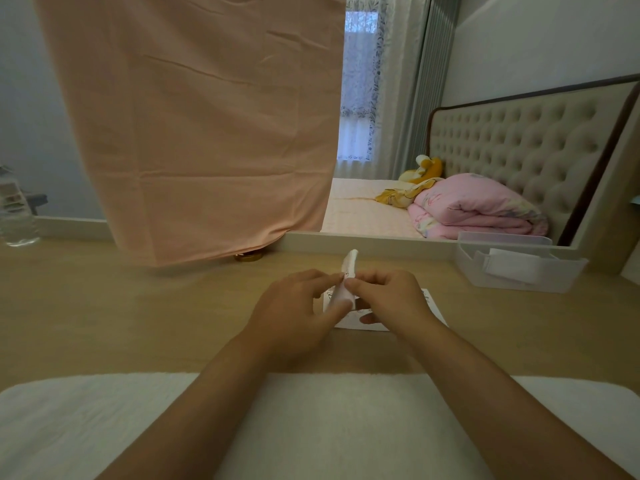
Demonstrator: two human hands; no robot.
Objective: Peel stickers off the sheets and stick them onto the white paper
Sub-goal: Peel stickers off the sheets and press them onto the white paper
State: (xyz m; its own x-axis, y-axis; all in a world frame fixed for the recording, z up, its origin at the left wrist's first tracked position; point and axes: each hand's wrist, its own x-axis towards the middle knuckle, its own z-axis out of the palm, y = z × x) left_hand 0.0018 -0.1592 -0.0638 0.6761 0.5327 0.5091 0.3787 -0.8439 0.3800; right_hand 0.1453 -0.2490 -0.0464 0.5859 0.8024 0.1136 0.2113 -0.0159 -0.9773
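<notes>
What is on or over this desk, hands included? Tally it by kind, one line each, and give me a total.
Hands: 2, left hand and right hand
Sticker sheet: 1
White paper: 1
Clear bin: 1
White folded item in the bin: 1
Plastic bottle: 1
White mat: 1
Gold object: 1
Pink cloth: 1
Total: 10

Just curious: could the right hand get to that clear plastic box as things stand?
Probably yes: only bare table lies between the right hand and the clear box, though it is pinching the sticker sheet.
</notes>
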